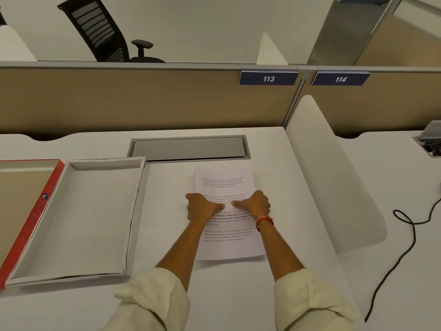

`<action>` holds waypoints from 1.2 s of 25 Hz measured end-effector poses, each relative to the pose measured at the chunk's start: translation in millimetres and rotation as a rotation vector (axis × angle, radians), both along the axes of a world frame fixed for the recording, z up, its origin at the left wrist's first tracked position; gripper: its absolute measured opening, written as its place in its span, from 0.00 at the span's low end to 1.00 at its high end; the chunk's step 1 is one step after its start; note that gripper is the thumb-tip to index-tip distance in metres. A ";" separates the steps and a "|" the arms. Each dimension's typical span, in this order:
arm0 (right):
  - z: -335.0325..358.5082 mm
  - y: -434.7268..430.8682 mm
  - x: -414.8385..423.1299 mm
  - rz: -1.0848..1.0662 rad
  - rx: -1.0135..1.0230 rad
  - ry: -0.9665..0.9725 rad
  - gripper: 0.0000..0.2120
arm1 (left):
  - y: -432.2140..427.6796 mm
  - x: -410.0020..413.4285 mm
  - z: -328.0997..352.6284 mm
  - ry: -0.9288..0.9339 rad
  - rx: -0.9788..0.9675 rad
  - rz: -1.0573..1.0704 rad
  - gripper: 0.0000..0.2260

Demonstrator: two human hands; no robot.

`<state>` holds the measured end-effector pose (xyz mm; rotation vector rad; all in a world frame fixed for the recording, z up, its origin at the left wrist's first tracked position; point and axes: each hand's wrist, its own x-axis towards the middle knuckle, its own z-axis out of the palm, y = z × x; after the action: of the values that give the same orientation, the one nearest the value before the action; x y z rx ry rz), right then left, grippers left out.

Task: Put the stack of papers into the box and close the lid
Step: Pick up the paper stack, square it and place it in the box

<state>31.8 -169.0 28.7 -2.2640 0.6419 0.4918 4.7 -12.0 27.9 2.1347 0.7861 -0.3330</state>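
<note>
Both grips, left hand (202, 207) and right hand (256, 204), clamped on stack of papers (225, 185), long axis running away; open box (78, 211) lying leftward, left hand nearer.

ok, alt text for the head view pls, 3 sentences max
Both hands, left hand and right hand, grip the side edges of a stack of papers lying on a white desk. To its left sits an open white box, with its red-edged lid further left.
</note>
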 end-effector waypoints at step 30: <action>64.2 23.2 -60.7 -0.301 0.538 -0.981 0.30 | -18.8 -57.7 83.0 -0.922 -0.397 0.277 0.21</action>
<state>-28.9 -145.8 93.0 -1.5714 0.2661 -0.5314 -53.0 -30.8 110.9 1.5193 0.4005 0.5715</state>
